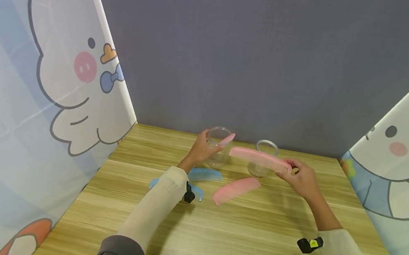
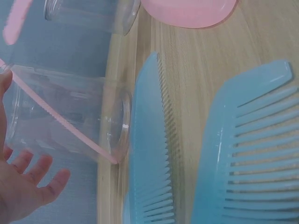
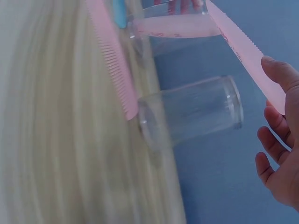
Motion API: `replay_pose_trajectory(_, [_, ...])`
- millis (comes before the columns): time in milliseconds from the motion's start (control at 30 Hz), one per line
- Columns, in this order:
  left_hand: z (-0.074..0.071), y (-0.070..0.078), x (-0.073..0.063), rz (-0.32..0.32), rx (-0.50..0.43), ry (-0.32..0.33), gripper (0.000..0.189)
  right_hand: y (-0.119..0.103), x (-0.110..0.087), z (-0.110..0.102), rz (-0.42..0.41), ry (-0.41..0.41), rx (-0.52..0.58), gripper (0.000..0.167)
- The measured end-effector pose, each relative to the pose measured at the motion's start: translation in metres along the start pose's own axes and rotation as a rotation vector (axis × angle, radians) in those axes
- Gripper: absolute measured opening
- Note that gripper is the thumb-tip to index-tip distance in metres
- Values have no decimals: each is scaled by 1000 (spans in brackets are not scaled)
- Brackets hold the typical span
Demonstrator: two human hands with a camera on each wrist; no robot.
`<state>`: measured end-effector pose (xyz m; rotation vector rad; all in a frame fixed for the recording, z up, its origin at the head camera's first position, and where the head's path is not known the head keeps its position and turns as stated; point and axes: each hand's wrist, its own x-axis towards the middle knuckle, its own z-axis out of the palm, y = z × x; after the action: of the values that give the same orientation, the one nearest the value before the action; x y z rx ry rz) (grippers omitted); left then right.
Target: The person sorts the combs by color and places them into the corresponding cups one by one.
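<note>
My left hand (image 1: 199,150) holds a clear plastic jar (image 1: 217,159) at the back of the table, its thumb close to the rim. Inside that jar a pink comb (image 2: 58,115) leans diagonally, its upper end past the rim. Between thumb and fingers, my right hand (image 1: 301,180) pinches the end of another pink comb (image 1: 255,156). This comb is in the air, pointing left with its teeth down, and overlaps a second clear jar (image 1: 258,171) in the head view. That second jar (image 3: 194,112) stands upright with nothing visible inside.
One more pink comb (image 1: 237,190) lies on the wooden table (image 1: 237,239) in front of the jars. Two blue combs (image 1: 206,174) lie left of it, partly hidden by my left arm. A grey wall (image 1: 234,56) rises behind the table, with cartoon-printed cloth (image 1: 77,130) on both sides.
</note>
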<state>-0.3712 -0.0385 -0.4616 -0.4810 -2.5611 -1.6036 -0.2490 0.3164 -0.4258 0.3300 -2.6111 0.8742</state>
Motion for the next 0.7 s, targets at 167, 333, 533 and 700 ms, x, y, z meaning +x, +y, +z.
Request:
replay_pose_trajectory(167, [-1,1,0,-5,-7,-6,95,-9,11,-4,0,13,4,50])
replay_pose_trajectory(333, [-1,2,0,-11,19,-9,96,-17,21,-6,2,31,19,47])
replay_pose_trajectory(533, [-2,3,0,-1,15,-4,95,-29,38,-3,41,13,31,50])
replay_pose_trajectory(700, [-2,3,0,7,3,-14,94,-34,49,7,62,10,45,49])
